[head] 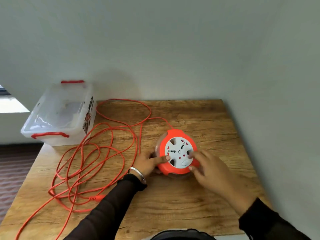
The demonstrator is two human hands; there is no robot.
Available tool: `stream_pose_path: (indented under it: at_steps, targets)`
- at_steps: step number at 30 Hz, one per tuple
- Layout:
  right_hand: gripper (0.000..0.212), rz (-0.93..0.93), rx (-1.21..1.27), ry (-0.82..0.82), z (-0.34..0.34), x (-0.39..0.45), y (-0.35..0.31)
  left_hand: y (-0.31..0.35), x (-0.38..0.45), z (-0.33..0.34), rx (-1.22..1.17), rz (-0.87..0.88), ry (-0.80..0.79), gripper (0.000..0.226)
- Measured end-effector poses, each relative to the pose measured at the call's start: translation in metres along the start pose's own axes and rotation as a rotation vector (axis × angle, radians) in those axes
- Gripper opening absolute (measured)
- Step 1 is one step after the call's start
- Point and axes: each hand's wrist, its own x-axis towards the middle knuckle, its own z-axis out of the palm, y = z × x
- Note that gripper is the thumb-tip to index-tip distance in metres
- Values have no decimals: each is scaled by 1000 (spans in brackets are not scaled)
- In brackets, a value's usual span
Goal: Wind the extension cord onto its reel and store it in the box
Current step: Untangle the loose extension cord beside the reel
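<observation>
Plainly, reel: an orange reel [176, 153] with a white socket face lay flat on the wooden table [173, 205], right of the table's middle and close to the wall.
Socket face: it pointed upward, with dark slots, small red marks and a pale oval button near its front edge.
Left hand: the left hand [149, 163] gripped the reel's left side, thumb lying across the orange rim with its tip at the edge of the white face; the other fingers curled round the side, mostly hidden.
Right hand: the right hand [207, 168] was blurred; its fingers lay spread and loosely bent over the reel's right front part, fingertips on the white face and orange rim. Whether they pressed or pinched anything could not be told.
Cord: the orange cord [90, 161] left the reel at its far edge, swept in a wide loop across the back of the table, then lay in loose tangled loops on the table's left half; a strand ran off the near left edge.
Plug end: a thicker orange piece [97, 198] lay among the loops beside the left forearm.
Box: a clear plastic box [58, 115] with red handles sat at the table's far left corner, lid on, well apart from the reel.
Wrist: a silver bangle [138, 173] sat above the dark sleeve [110, 205].
</observation>
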Motion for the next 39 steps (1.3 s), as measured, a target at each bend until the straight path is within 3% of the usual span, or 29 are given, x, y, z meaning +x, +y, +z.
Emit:
stream_pose_path:
  at_steps: [2,5,10,15,17,20,25,31,39]
  targets:
    - [36,-270,-180,-58,-4,25,7,0,5,-1,23,32,-32,45]
    - [48,-540,-386,-192,-9,56,11,-2,6,-7,-28,17,-108,41]
    - [40,-878,-613,-368,-29,82,1,-1,6,-12,-31,23,-158,41]
    - [45,-866,-644,-620,-34,90,-7,2,4,-13,-18,35,-206,33]
    - [46,-922,-675,-621,-32,95,-11,1,3,-13,-19,39,-195,37]
    - [44,-1024,-720,-487,-27,102,-13,-5,1,-13,-53,47,-137,47]
    - [55,-699,-638,-485,-25,90,-20,-14,0,-12,-100,103,-58,45]
    - [67,-122,-376,-288,-4,70,-34,-20,-2,0,-202,202,82,40]
    - [88,419,416,-455,11,60,-38,-34,-4,10,-226,317,167,46]
